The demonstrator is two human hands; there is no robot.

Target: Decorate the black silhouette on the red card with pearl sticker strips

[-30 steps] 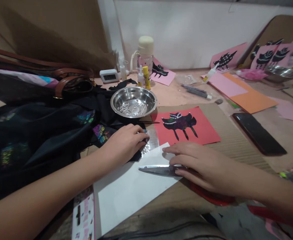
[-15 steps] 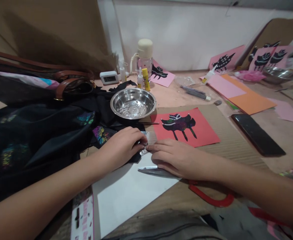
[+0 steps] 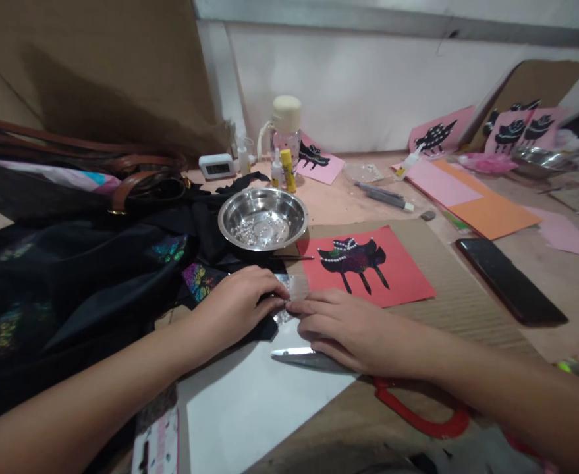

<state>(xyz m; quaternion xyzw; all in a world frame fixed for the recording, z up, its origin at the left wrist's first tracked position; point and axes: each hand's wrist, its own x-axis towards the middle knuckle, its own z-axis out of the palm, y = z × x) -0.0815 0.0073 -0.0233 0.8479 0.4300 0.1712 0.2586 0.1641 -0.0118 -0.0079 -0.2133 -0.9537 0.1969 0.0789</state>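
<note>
My left hand (image 3: 244, 299) is closed, its thumb and fingertips pinched at the edge of a small clear plastic packet (image 3: 296, 287). My right hand (image 3: 343, 329) meets it there, fingers together on the same packet; what lies between the fingertips is too small to make out. Under my right hand rest scissors (image 3: 302, 359) with red handles, partly over a white sheet of paper (image 3: 240, 415). Just beyond, a red card (image 3: 408, 280) carries a black cut-out (image 3: 356, 257) trimmed with white beads. A steel bowl (image 3: 230, 230) holds small pale beads, and a thin dark tool (image 3: 294, 257) lies beside it.
Black cloth (image 3: 96, 296) with shiny patches covers the left side. Glue bottles, a yellow glue stick (image 3: 288, 171) and a lidded bottle (image 3: 286, 118) stand behind the bowl. A black phone (image 3: 511, 282) lies at right, near orange paper (image 3: 496, 214). Pink cards lean at the back.
The whole scene sits lower in the picture as the head view tilts up. Both hands stay together at the packet, with hardly any shift against the table.
</note>
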